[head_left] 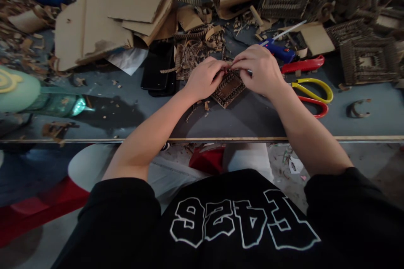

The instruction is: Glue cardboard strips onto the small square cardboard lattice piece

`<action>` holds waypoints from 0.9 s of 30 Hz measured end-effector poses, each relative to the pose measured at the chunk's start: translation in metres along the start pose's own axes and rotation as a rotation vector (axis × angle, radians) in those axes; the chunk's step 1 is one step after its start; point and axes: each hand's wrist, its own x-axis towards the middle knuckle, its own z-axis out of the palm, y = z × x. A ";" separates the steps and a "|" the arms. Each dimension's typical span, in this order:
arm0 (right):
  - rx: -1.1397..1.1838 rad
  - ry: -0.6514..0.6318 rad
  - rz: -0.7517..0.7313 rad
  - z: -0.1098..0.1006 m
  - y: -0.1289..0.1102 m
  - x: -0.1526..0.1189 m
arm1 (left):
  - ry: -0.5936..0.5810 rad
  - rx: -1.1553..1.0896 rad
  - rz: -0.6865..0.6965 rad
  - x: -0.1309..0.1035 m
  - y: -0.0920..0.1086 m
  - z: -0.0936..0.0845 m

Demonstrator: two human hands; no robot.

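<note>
A small square piece built of corrugated cardboard strips (227, 91) lies on the grey table (246, 122), one corner pointing toward me. My left hand (205, 77) and my right hand (259, 69) meet over its far edge, fingertips pinched together on a thin cardboard strip there. Both hands hide the piece's upper part. A heap of loose cardboard strips (195, 48) lies just behind my left hand.
Yellow and red scissors (312, 94), a red cutter (303, 65) and a blue glue gun (279, 49) lie right of my hands. Finished cardboard squares (368, 61) stand at far right. Flat cardboard sheets (110, 21), a black phone (159, 69) and a green object (38, 96) are at left.
</note>
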 end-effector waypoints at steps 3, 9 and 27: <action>0.018 -0.017 -0.055 -0.003 -0.001 -0.002 | -0.009 -0.008 0.014 0.001 0.001 -0.002; 0.045 -0.193 -0.213 -0.001 0.009 -0.006 | -0.039 0.007 0.085 0.003 0.000 -0.007; 0.048 -0.186 -0.211 0.006 0.000 -0.004 | -0.082 -0.060 0.116 0.002 0.011 -0.025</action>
